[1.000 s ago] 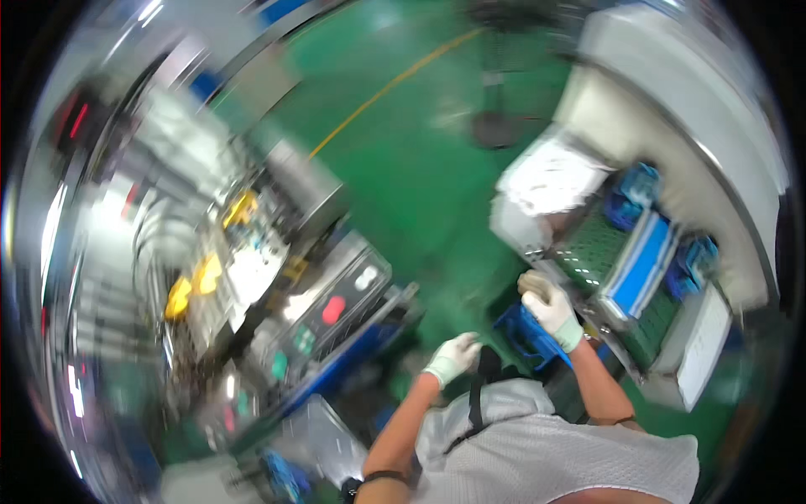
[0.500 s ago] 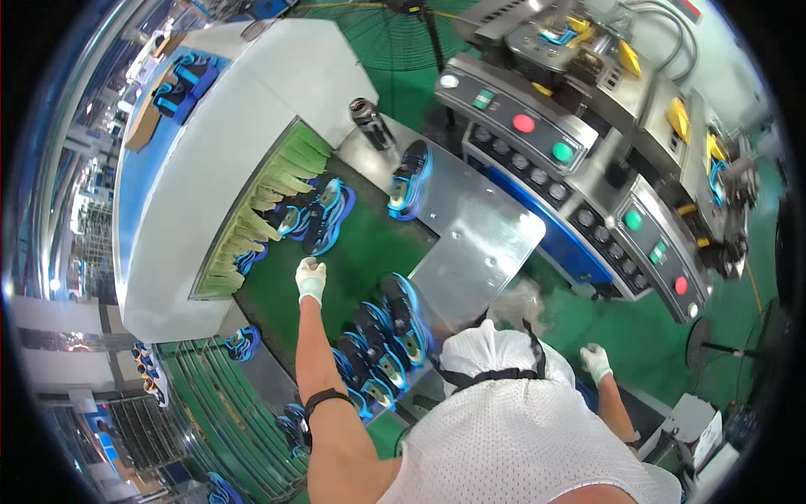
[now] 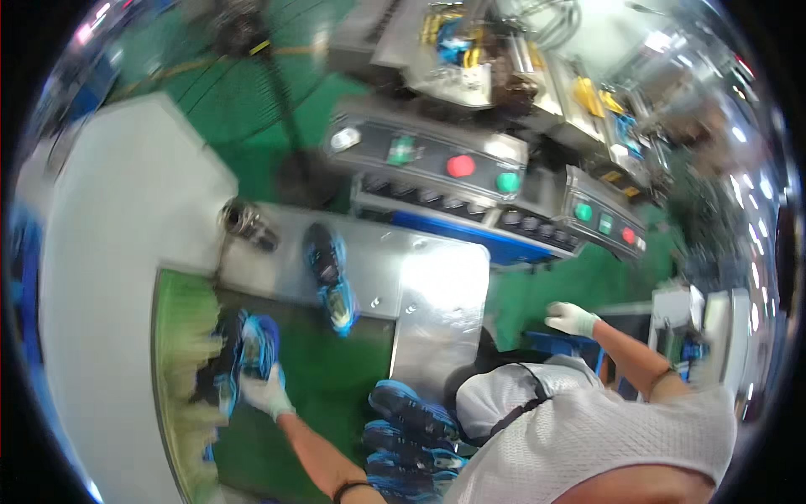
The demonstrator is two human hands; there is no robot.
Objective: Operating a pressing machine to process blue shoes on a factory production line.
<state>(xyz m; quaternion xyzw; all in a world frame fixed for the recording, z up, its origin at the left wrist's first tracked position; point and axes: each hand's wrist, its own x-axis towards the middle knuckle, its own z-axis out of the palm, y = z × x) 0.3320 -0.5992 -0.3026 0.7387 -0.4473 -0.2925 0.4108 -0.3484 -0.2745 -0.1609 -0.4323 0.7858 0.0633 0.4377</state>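
Note:
My left hand (image 3: 265,394), in a white glove, is closed at the near end of a black and blue sports shoe (image 3: 259,344) on the green belt (image 3: 327,428). Motion blur softens its fingers. Right beside that shoe, a second dark shoe (image 3: 220,361) lies partly under the green strip curtain (image 3: 185,378) of a white machine housing. Out to the right, my right hand (image 3: 573,319), also gloved, hangs in the air with nothing in it, its fingers loosely apart.
Several black and blue shoes (image 3: 411,437) stand in a row close to my body. One more shoe (image 3: 330,273) rests on the metal ledge (image 3: 378,260), near a dark flask (image 3: 250,225). Beyond stands a machine with a button panel (image 3: 437,155); a fan (image 3: 269,84) is at the back.
My left hand has moved from over the bare belt to the shoe by the curtain. The view has turned, so the machine housing now sits further left. My right hand stays out to the side.

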